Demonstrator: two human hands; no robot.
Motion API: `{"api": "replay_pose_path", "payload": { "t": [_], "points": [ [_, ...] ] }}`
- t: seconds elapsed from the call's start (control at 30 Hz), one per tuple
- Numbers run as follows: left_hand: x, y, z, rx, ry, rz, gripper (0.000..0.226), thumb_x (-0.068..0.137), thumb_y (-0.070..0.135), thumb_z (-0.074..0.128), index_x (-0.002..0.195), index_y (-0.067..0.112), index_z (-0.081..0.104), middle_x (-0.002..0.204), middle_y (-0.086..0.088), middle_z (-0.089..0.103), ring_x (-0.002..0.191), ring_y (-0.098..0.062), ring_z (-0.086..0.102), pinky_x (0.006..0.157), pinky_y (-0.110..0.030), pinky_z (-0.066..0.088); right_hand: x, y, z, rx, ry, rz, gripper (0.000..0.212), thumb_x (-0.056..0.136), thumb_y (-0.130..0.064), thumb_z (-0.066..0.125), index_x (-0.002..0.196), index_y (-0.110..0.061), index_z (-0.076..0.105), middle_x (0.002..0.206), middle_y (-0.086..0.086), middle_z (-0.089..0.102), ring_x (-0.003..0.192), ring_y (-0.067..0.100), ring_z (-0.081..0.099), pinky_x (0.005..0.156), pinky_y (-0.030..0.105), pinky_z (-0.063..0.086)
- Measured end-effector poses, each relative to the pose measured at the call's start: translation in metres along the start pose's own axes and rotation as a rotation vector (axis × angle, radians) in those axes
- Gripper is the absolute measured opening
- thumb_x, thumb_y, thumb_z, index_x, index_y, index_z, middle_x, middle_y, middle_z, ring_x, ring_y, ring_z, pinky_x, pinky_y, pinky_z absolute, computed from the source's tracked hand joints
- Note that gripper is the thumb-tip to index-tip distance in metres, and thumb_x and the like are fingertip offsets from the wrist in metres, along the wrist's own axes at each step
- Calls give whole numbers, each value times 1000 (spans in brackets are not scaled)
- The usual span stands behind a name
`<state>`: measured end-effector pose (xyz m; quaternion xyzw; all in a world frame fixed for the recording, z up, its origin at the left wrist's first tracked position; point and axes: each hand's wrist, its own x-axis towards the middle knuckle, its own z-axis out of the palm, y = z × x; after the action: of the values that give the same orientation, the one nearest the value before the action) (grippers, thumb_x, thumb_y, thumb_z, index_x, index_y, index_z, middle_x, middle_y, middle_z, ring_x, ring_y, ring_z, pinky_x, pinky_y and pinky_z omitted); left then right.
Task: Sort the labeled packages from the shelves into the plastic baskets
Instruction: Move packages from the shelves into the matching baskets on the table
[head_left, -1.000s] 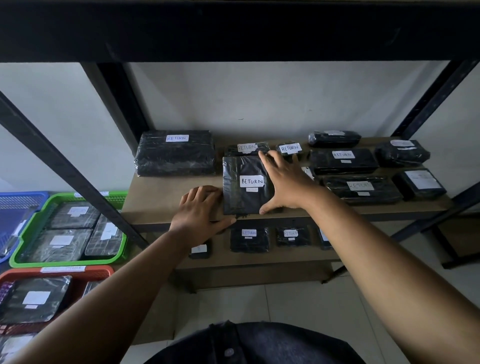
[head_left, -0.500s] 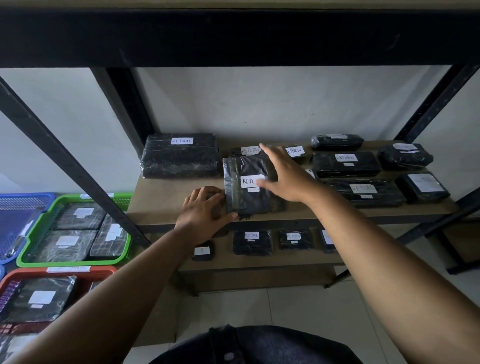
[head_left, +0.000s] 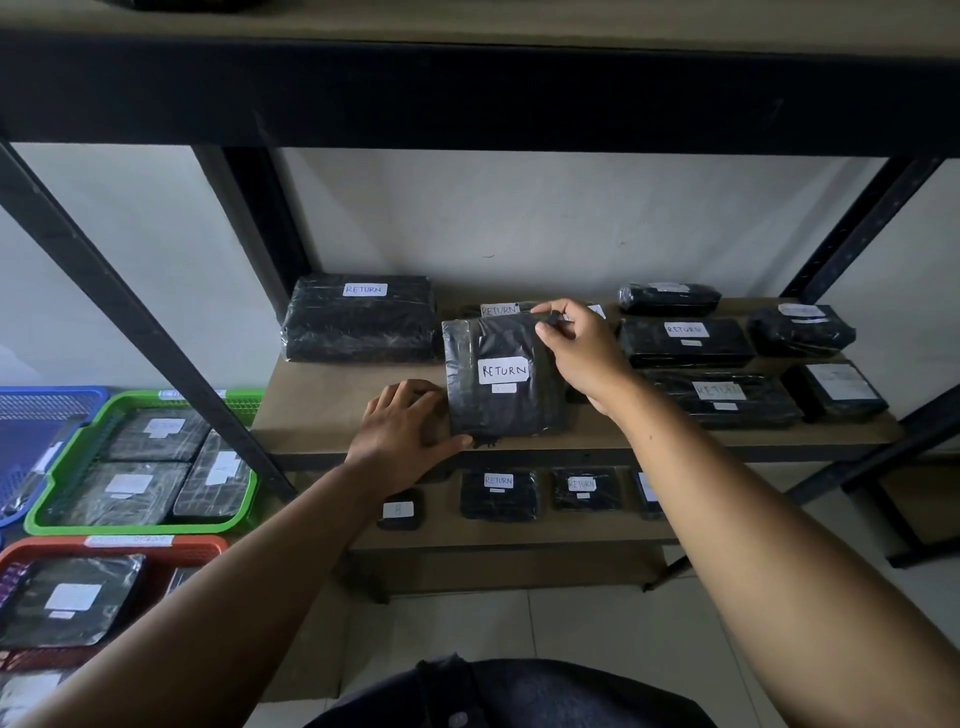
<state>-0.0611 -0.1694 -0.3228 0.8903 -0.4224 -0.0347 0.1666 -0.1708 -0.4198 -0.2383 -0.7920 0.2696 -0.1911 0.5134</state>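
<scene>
Right hand pinches the RETURN package at its 1 o'clock corner; left hand grips its 7 o'clock corner.

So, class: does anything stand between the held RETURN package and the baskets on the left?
Yes: the rack's black slanted post crosses between the package and the green basket; likely carry it round the front.

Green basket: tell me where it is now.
Head view, lower left: the green basket sits left of the shelf, between the blue basket beyond it and the red basket in front.
</scene>
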Motion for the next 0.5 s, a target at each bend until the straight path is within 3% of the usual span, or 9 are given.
{"api": "replay_pose_path", "payload": {
  "t": [0.1,0.2,0.33,0.5],
  "points": [
    [-3,-1,0,-45,18,15,75,83,89,55,144,45,53,143,14,45,135,-15,37,112,-40,39,-3,0,1,77,110,24,14,105,-19,62,114,-25,71,105,-4,76,96,7,69,83,22,51],
    [-14,-3,0,-110,86,-5,68,82,82,64,136,41,62,135,17,52,128,-12,44,107,-37,44,-7,2,3,142,223,48,11,104,-28,64,104,-20,71,99,1,77,95,19,72,84,38,57],
    [-51,-13,8,-74,272,8,44,86,56,78,119,28,70,122,12,59,116,-18,55,98,-40,47,-16,-7,17,259,292,84,23,105,-29,63,96,-9,68,90,16,72,74,13,59,65,29,42],
    [-102,-21,21,3,391,-185,31,88,46,71,111,25,68,118,3,55,108,-29,55,93,-47,45,-36,-23,57,442,206,197,17,104,-27,63,90,-21,71,88,2,74,79,11,64,71,26,50]
  ]
}}
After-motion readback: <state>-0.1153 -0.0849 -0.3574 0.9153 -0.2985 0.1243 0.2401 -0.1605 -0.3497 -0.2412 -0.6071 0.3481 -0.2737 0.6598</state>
